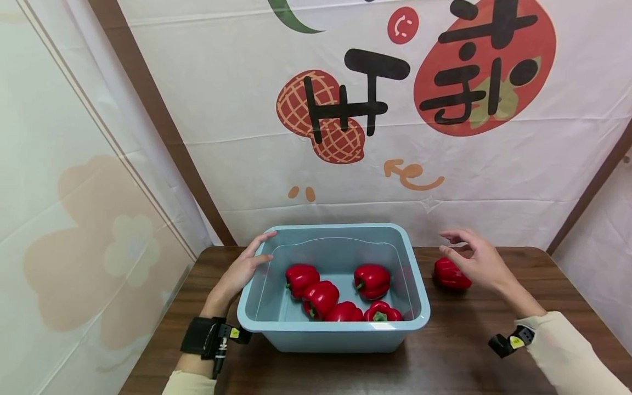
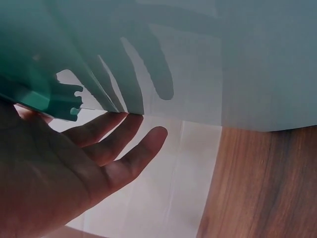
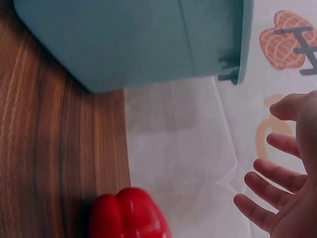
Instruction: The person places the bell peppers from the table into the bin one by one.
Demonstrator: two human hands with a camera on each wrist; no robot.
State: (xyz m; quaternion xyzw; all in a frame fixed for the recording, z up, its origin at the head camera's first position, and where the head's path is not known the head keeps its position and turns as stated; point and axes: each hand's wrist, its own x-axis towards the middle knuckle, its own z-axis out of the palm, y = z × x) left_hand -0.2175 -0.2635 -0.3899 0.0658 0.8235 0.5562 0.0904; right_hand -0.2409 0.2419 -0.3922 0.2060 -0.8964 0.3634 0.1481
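A light blue plastic bin [image 1: 340, 337] stands on the table with several red bell peppers [image 1: 321, 299] inside. My left hand [image 1: 242, 271] rests on the bin's left rim, fingers extended; in the left wrist view its fingers [image 2: 133, 168] lie along the outer wall. One more red bell pepper [image 1: 450, 274] lies on the table to the right of the bin. Over it hovers my right hand [image 1: 476, 260], its fingers loosely bent and nothing held. The right wrist view shows this hand [image 3: 292, 183] with fingers spread, apart from the pepper [image 3: 130, 215] below.
The dark wooden table [image 1: 464, 351] ends at the back against a white printed cloth [image 1: 237, 164]. Another pale cloth [image 1: 99, 219] hangs along the left side. Each wrist wears a strapped camera.
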